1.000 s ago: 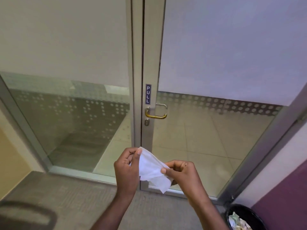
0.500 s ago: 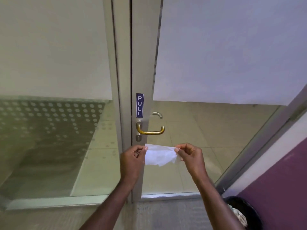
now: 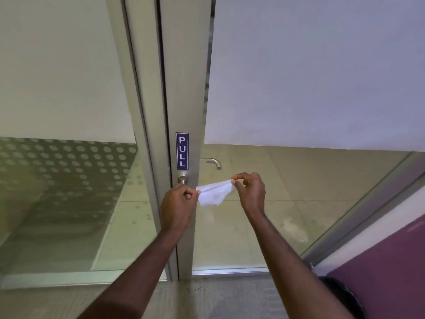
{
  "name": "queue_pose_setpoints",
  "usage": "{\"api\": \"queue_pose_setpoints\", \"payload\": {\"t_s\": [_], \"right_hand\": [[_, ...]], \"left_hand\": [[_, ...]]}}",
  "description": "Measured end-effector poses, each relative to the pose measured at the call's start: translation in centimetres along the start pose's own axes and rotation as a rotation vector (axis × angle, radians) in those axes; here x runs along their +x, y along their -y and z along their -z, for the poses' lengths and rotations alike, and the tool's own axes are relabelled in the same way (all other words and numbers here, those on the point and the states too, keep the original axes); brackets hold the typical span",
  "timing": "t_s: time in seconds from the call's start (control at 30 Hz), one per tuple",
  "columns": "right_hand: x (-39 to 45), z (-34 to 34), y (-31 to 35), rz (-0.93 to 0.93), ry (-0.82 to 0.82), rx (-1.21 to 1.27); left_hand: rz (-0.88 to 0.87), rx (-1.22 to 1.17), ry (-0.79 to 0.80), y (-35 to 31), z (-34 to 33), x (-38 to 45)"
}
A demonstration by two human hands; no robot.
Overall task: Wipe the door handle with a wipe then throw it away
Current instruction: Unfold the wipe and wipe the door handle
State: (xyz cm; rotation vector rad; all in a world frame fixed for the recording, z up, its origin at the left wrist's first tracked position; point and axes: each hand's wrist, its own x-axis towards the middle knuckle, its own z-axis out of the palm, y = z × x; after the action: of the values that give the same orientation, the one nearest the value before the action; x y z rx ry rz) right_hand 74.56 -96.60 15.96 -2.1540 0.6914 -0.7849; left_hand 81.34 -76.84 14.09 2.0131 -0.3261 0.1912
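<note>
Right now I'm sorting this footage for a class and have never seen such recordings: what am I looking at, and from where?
No machine here: a person wears a wide-angle camera on the head, looking forward and down, so you see their own two bare arms. The left hand and right hand each pinch one end of a white wipe, stretched between them just in front of a glass door. On the door frame is a blue PULL sign, with the round base of the door handle just below; the wipe hides the lever. A second handle shows through the glass. The dark rim of a bin sits bottom right.
</note>
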Motion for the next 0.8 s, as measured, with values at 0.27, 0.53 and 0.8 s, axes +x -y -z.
{"api": "queue_pose_setpoints", "payload": {"t_s": [0.27, 0.53, 0.8], "right_hand": [[-1.4, -1.0, -1.2, 0.142, -0.077, 0.205], [-0.9, -2.8, -1.1, 0.714, 0.245, -0.266], [-1.0, -2.9, -0.7, 0.796, 0.254, -0.393]], "left_hand": [[0.054, 0.142, -0.055, -1.1, -1.9, 0.9], [-0.037, 0.26, -0.064, -0.7, -1.6, 1.2], [-0.655, 0.468, -0.082, 1.5, 2.9, 3.6]]}}
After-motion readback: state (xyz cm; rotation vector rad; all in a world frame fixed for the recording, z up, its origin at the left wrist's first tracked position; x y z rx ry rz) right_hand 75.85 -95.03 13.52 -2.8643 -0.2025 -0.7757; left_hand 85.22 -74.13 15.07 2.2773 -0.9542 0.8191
